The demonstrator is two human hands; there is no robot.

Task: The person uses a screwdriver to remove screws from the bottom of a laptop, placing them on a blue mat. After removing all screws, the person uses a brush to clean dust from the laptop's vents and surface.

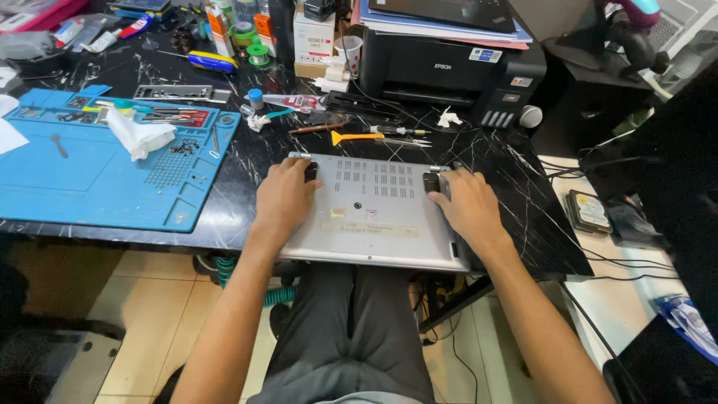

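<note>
Head view shows both palms flat, fingers loosely spread and gripping nothing, my left hand point(284, 198) and right hand point(470, 206) pressing the upturned silver laptop point(372, 217) at the black marble desk point(523, 202) edge; I should press evenly to prevent sliding.

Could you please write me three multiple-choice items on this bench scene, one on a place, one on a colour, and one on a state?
1. Where does the left hand rest?
A. on the laptop
B. on the printer
C. on the mat

2. What colour is the mat?
A. red
B. blue
C. green

3. How does the laptop lie?
A. open, screen up
C. standing on edge
B. closed, underside up

Answers:
1 A: the left hand lies flat on the grey case, like the right hand.
2 B: the mat left of the laptop is blue.
3 B: vent slots and rubber feet face up.
</note>
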